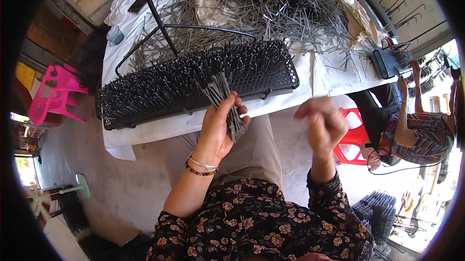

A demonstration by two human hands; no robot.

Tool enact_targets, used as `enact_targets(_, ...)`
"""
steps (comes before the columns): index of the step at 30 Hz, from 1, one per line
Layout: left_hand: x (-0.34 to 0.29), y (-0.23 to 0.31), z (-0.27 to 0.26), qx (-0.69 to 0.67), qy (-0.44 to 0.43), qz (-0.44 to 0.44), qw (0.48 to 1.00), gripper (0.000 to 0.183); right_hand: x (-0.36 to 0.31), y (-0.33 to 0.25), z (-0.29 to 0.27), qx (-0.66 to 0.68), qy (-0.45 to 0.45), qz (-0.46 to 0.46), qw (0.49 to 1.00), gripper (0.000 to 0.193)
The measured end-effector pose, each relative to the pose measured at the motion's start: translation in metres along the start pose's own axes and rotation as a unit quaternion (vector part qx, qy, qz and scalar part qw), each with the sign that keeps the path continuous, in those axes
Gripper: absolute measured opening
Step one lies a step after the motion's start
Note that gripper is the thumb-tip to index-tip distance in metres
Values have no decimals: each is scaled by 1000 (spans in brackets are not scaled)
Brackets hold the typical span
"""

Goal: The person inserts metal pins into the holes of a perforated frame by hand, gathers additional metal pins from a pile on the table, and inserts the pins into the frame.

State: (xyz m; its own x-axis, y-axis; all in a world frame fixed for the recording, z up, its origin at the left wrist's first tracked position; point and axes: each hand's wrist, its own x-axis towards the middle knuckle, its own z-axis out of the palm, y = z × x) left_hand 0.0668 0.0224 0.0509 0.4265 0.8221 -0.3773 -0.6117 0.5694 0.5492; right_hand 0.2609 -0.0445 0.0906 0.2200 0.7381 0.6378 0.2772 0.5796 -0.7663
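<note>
Floral shirt (261,222) lies below the left hand (216,129), clamped on grey strips (217,89), and right hand (324,124), grip too blurred to tell

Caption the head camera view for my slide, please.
Left hand gripping a bundle of thin grey strips near a perforated black rack bristling with dark pieces; right hand blurred, alongside.

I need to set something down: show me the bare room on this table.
Widest is the white cloth between the right end of the black tray and the smaller tray at far right. A narrow strip of cloth also shows in front of the black tray's left half. Behind that tray is crowded with the heap of sticks.
</note>
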Motion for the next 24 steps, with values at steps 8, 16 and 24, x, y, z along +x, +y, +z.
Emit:
enact_targets(8,-7,-22,1,120,-74,-122,982,31,58,107,-14,-187,128,29,974,31)
enact_targets(16,7,-33,-15,102,-49,-124,986,30,60,125,-4,-258,70,-20,963,29)
enact_targets(24,5,-35,-17,124,-68,-120,983,26,64,124,6,-343,41,-109,932,24)
